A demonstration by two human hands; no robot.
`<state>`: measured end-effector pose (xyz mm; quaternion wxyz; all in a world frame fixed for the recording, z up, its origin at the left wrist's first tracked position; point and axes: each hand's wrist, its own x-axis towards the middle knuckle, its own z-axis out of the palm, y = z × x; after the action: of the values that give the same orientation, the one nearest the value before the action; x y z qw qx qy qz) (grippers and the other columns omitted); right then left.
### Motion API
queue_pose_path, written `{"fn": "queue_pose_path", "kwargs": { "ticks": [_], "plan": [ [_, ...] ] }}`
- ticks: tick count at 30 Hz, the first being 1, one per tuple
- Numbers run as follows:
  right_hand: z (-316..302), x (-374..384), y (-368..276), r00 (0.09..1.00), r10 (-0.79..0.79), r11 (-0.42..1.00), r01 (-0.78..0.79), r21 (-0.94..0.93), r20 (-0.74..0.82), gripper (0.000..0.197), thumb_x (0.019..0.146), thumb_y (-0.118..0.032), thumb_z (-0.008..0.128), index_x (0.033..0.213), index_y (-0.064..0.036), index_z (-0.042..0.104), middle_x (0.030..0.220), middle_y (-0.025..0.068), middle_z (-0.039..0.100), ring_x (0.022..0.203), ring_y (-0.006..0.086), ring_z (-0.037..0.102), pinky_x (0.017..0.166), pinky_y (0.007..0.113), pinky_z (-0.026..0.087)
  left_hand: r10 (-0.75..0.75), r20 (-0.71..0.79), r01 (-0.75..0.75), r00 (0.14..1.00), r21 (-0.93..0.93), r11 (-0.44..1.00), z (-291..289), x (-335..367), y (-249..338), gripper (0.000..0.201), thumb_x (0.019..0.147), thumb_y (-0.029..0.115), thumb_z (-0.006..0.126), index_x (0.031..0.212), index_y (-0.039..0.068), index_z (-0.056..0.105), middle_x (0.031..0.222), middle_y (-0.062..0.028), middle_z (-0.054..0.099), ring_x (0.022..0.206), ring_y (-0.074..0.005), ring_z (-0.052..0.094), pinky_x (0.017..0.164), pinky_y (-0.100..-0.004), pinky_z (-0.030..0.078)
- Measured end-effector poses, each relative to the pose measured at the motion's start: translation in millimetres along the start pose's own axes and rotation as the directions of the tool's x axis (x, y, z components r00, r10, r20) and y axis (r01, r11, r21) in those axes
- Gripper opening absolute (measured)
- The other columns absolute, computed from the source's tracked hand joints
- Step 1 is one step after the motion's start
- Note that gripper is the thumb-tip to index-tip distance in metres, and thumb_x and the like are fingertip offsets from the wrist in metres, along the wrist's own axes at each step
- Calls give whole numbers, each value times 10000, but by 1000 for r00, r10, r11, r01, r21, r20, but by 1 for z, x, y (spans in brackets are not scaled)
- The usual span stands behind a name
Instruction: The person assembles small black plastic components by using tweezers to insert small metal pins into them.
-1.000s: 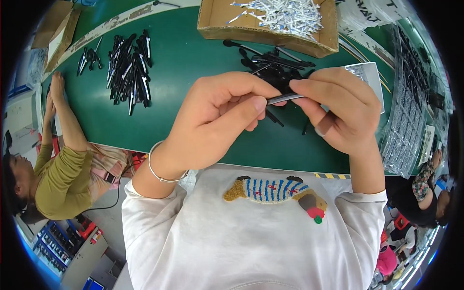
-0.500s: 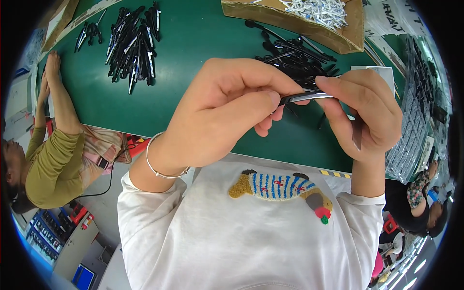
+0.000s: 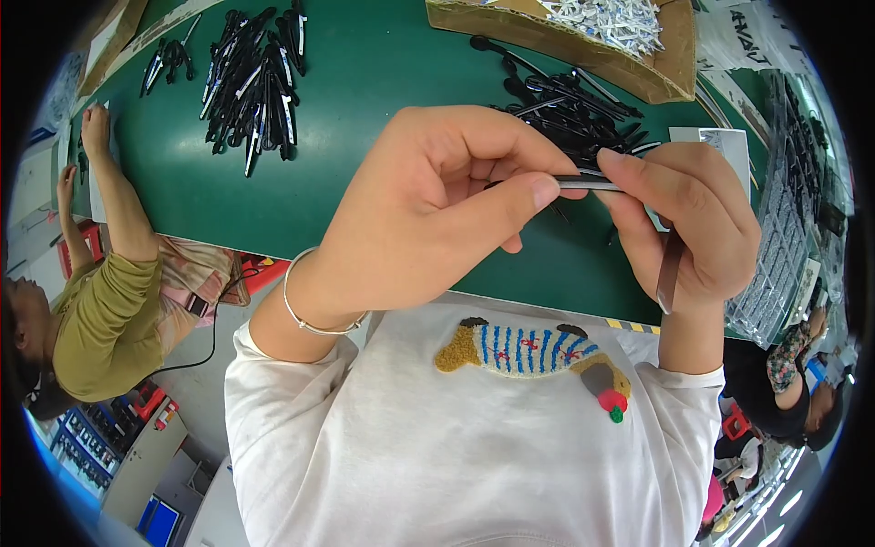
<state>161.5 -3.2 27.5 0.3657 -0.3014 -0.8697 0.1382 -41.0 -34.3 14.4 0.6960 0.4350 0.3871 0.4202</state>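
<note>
In front of my chest, a slim black piece with a silvery face (image 3: 588, 182) lies level between my two hands. My left hand (image 3: 428, 214) pinches its left part between thumb and fingers, a bangle round that wrist. At its right end the thumb and fingertips of my right hand (image 3: 697, 214) close on it. A flat, dark brownish strip (image 3: 670, 271) is tucked in the curled fingers of the right hand and sticks out below them; its upper part is hidden.
Behind my hands, a heap of similar black pieces (image 3: 556, 105) lies on the green table (image 3: 346, 64). Another heap (image 3: 260, 87) is at the far left. A cardboard box (image 3: 670, 77) holds small white-and-blue strips. Clear plastic packing (image 3: 775, 219) is at right. A co-worker (image 3: 109, 310) sits at left.
My left thumb has slid slightly right along the black piece, which now lies more level. The brownish strip has turned in my right hand. The co-worker's hands have moved apart.
</note>
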Motion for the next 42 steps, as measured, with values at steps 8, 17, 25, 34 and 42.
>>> {"fn": "queue_pose_path", "kwargs": {
  "ticks": [8, 17, 25, 34, 42],
  "plan": [
    [-2, -2, 6, 1000, 22, 999, -21, 37, -22, 229, 645, 15, 732, 865, 39, 675, 703, 77, 577, 545, 118, 470, 450, 211, 313, -2, 30, 3, 1000, -47, 999, 1, 4, -1, 206, 809, -22, 532, 985, -52, 635, 899, -133, 641, 602, -108, 557, 531, -223, 463],
    [-7, -3, 8, 1000, -1, 999, 2, 41, -29, 223, 640, 24, 719, 859, 34, 677, 703, 81, 581, 545, 128, 485, 459, 213, 331, -60, 39, 62, 997, -50, 997, 2, 13, 1, 111, 836, 56, 586, 872, -26, 652, 754, -103, 635, 506, -88, 507, 506, -225, 455],
    [-1, -7, 11, 997, -17, 1000, 17, -9, -80, 220, 643, 48, 715, 858, 25, 675, 702, 73, 581, 527, 126, 471, 450, 216, 326, -69, -51, 67, 996, -43, 997, 11, 23, -6, 209, 896, 157, 558, 840, -22, 650, 608, -35, 510, 481, -73, 412, 489, -236, 433],
    [-8, -10, 6, 987, 111, 993, -106, 50, -115, 226, 641, 75, 716, 857, 46, 658, 711, 65, 558, 533, 83, 417, 453, 197, 275, 366, -135, -370, 921, -3, 929, 14, 9, -15, 230, 819, -60, 572, 1045, -96, 547, 1083, -195, 584, 870, -256, 647, 758, -380, 574],
    [-14, -8, 8, 924, 349, 727, -373, 576, 158, 235, 650, 16, 705, 869, 58, 632, 740, 63, 529, 618, 107, 431, 518, 207, 272, 551, -54, -497, 833, 367, 787, 10, 6, -6, 184, 766, -121, 604, 944, -82, 581, 897, -188, 642, 797, -246, 663, 708, -309, 540]
  ]
}}
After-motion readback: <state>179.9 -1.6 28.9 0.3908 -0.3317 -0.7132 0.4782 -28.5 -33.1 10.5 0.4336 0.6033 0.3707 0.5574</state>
